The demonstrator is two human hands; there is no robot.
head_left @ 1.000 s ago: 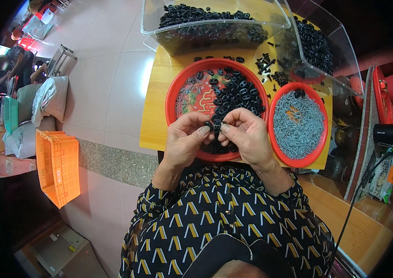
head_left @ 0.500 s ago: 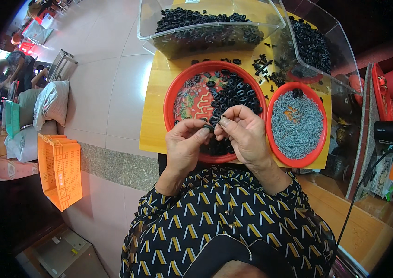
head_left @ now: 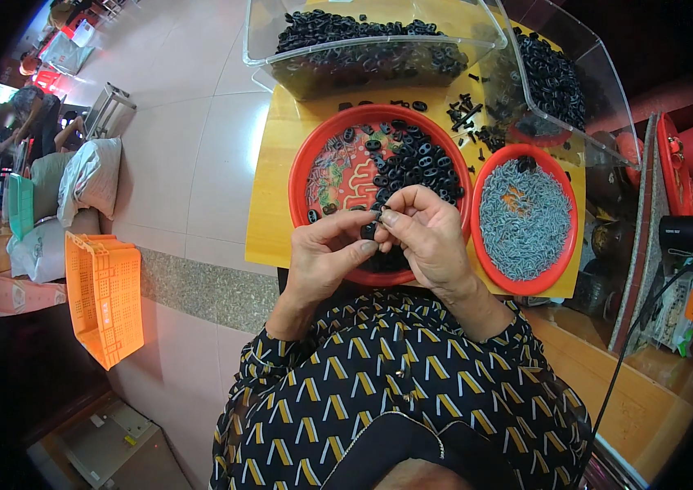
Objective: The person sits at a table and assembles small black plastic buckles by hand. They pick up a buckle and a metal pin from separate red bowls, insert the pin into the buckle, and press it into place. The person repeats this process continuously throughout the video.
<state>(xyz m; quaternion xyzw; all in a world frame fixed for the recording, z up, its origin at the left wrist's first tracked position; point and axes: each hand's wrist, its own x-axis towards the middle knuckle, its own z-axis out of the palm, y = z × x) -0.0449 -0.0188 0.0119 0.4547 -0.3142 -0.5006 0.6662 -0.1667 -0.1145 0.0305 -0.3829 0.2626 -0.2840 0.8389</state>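
Note:
Both hands meet over the near part of a round red tray (head_left: 301, 155) that holds small black oval pieces with two holes (head_left: 424, 161). My left hand (head_left: 322, 253) is curled around a small black piece (head_left: 369, 232), which sits between its forefinger and thumb. That forefinger's tip meets the fingertips of my right hand (head_left: 432, 241). The right thumb and forefinger are pinched together on something too small to make out. Beside the right hand stands an oval red tray (head_left: 484, 260) full of small grey metal screws (head_left: 525, 224).
Behind the trays are two clear plastic bins (head_left: 379, 42) (head_left: 608, 122) of black pieces on the yellow table (head_left: 269, 220). Black screws (head_left: 467, 112) lie loose between them. An orange crate (head_left: 105, 302) and sacks (head_left: 91, 180) are on the left. A person (head_left: 32, 114) is bent over far left.
My left thumb has dropped away from the forefinger, and the forefinger has stretched toward my right fingertips. My right hand stays in nearly the same place, still pinched.

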